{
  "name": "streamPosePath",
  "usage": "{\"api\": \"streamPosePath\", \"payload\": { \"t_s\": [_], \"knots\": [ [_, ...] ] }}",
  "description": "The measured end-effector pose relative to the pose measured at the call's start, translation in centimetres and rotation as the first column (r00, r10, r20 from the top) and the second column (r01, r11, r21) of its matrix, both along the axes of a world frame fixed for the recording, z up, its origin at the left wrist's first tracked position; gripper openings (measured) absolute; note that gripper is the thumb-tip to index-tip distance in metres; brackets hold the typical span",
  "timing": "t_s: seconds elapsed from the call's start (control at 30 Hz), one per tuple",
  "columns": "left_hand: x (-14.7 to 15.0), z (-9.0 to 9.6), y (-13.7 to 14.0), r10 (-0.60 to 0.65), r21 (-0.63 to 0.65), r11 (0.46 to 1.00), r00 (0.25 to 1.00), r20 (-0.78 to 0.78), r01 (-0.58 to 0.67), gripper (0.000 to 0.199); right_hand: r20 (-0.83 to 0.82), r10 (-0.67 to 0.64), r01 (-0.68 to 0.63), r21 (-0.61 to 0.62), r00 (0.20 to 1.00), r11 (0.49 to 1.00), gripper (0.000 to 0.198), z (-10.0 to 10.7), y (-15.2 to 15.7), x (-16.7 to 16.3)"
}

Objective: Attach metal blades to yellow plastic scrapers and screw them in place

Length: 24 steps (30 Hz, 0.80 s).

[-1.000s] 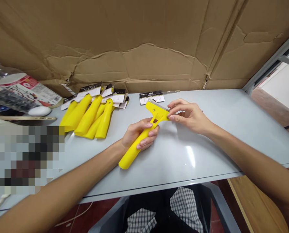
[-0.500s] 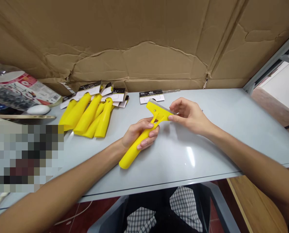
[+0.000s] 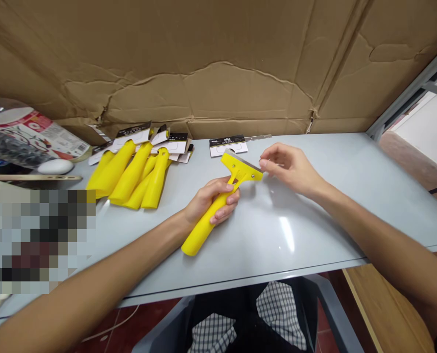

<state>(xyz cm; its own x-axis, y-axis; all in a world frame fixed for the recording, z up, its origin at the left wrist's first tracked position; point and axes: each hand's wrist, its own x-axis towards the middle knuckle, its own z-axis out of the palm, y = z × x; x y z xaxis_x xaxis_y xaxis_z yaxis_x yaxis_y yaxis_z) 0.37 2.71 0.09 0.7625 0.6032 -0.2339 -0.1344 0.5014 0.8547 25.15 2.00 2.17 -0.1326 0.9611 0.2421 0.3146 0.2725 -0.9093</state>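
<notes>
My left hand (image 3: 218, 201) is wrapped around the handle of a yellow scraper (image 3: 200, 233), held at a slant above the table. Its wide head points up and away, with two small screws showing and a metal blade strip (image 3: 246, 163) along the far edge. My right hand (image 3: 290, 166) is at the head's right corner, thumb and forefinger pinched together by the end of the blade. Whether they touch the blade or hold something small, I cannot make out. Just beyond the head lies a black and white card (image 3: 228, 145).
Several yellow scrapers (image 3: 130, 176) with printed cards are piled at the left. A thin metal strip (image 3: 258, 138) lies by the single card. Farther left are a white computer mouse (image 3: 55, 166) and a plastic-wrapped pack (image 3: 31, 132). Cardboard (image 3: 218, 59) stands behind the table (image 3: 351, 196).
My right thumb has come off the head's right corner, uncovering a screw, and the fingers are now pinched just beside the blade's end. The left hand keeps its grip.
</notes>
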Motion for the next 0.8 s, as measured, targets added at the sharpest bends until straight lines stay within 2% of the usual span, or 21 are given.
{"api": "streamPosePath", "payload": {
  "t_s": [0.07, 0.13, 0.2, 0.27, 0.33, 0.43, 0.57, 0.8],
  "knots": [
    [0.1, 0.0, 0.0, 0.037, -0.016, 0.999, 0.999, 0.015, -0.037, 0.027, 0.189, -0.121, 0.091, 0.159, 0.974, 0.983, 0.029, 0.7, 0.4, 1.5],
    [0.2, 0.0, 0.1, 0.108, -0.038, 0.994, 0.994, 0.028, -0.107, 0.025, 0.434, -0.236, 0.107, 0.301, 0.870, 0.948, 0.019, 1.0, 1.0, 3.2],
    [0.3, 0.0, 0.1, 0.180, -0.071, 0.981, 0.983, 0.025, -0.178, 0.023, 0.593, -0.262, 0.090, 0.303, 0.761, 0.949, 0.024, 0.7, 1.6, 4.8],
    [0.3, 0.1, 0.2, 0.225, -0.110, 0.969, 0.974, 0.014, -0.222, 0.023, 0.686, -0.215, 0.084, 0.220, 0.695, 0.972, 0.033, 0.0, 2.3, 6.0],
    [0.3, 0.2, 0.3, 0.270, -0.139, 0.954, 0.962, 0.024, -0.265, 0.020, 0.732, -0.160, 0.073, 0.150, 0.662, 0.986, 0.038, -0.8, 2.9, 6.9],
    [0.3, 0.1, 0.4, 0.282, -0.138, 0.951, 0.959, 0.030, -0.276, 0.018, 0.751, -0.146, 0.083, 0.121, 0.643, 0.989, 0.040, -1.6, 3.6, 7.5],
    [0.2, -0.2, 0.5, 0.213, -0.059, 0.975, 0.977, -0.017, -0.213, 0.026, 0.765, -0.115, 0.046, 0.112, 0.634, 0.993, 0.030, -1.8, 4.1, 7.8],
    [0.6, 0.4, -0.1, 0.261, 0.049, 0.965, 0.964, -0.056, -0.258, 0.025, 0.756, -0.088, 0.010, 0.108, 0.648, 0.994, 0.028, -1.5, 3.9, 7.5]
  ]
}}
